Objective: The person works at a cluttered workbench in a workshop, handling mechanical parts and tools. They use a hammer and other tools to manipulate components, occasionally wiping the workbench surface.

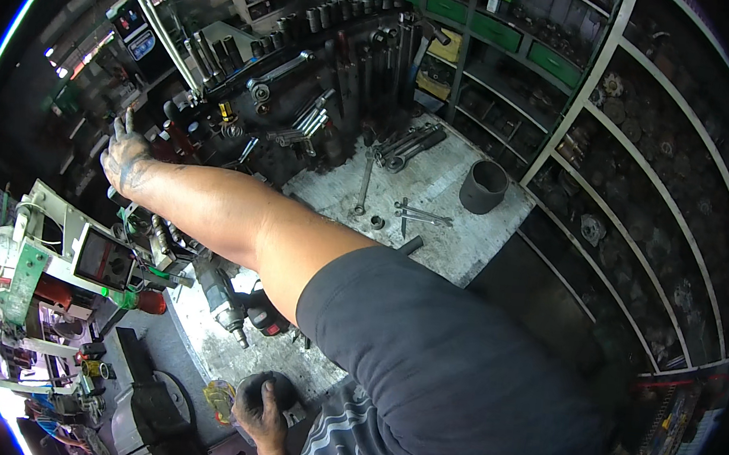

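My right arm reaches across the workbench [486,225] toward the dark tool wall. My right hand [128,155] is raised at its far left end, fingers apart and bent a little, beside some hanging tools [177,137]; whether a fingertip touches one is unclear. Low in the view, my left hand [265,422] is closed on a dark, round metal part [283,392], thumb over it. Just above that hand, a grey impact wrench [224,298] and a black-and-red power tool [265,318] lie on the bench. Farther back are several spanners [365,184] and a dark cylinder [482,194].
Steel shelves [604,118] full of parts line the right, green drawers [503,33] the back, and rows of sockets [313,19] top the tool wall. A white-green machine [31,268] stands left, a vice-like black casting [150,399] lower left. A red-edged tray [672,428] is lower right.
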Action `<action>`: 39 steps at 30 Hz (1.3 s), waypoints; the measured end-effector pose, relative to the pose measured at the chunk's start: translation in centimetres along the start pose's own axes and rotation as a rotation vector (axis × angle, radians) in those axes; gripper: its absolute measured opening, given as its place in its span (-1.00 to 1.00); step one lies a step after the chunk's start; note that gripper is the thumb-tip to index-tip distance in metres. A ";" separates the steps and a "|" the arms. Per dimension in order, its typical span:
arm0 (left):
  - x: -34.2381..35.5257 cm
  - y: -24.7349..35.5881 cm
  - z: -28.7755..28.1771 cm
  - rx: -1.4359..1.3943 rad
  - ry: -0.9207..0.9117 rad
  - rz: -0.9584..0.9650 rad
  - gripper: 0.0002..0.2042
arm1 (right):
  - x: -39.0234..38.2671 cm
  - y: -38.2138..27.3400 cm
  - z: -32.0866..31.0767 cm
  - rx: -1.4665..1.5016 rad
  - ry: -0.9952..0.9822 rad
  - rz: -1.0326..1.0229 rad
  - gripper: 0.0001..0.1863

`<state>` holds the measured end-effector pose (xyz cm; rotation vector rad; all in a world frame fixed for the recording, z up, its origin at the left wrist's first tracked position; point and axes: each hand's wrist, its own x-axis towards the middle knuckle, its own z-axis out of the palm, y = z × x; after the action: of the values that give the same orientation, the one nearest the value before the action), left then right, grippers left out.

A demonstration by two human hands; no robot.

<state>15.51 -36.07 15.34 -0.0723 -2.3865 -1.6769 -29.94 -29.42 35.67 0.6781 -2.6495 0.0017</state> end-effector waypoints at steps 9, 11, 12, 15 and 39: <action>-1.4 0.6 1.7 0.035 -0.061 0.015 -0.85 | -25.1 0.5 2.7 0.691 0.882 -0.167 -0.38; -1.4 0.7 2.4 0.001 -0.063 0.020 -0.86 | -34.7 2.3 5.9 0.675 0.716 -0.164 -0.51; -1.4 0.7 3.0 0.002 -0.048 0.018 -0.86 | -39.3 3.7 7.6 0.638 0.596 -0.143 -0.55; -0.7 0.8 4.9 -0.022 -0.097 -0.038 -0.86 | -51.2 9.6 11.7 0.694 -0.126 0.245 -0.60; 5.1 0.8 41.3 -1.084 -0.232 -0.801 -0.49 | -56.0 29.8 9.9 0.913 -0.838 0.275 -0.34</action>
<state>4.34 2.34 3.83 0.6070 -1.3461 -3.2769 -2.59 21.67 7.99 0.6361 -3.4748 1.3360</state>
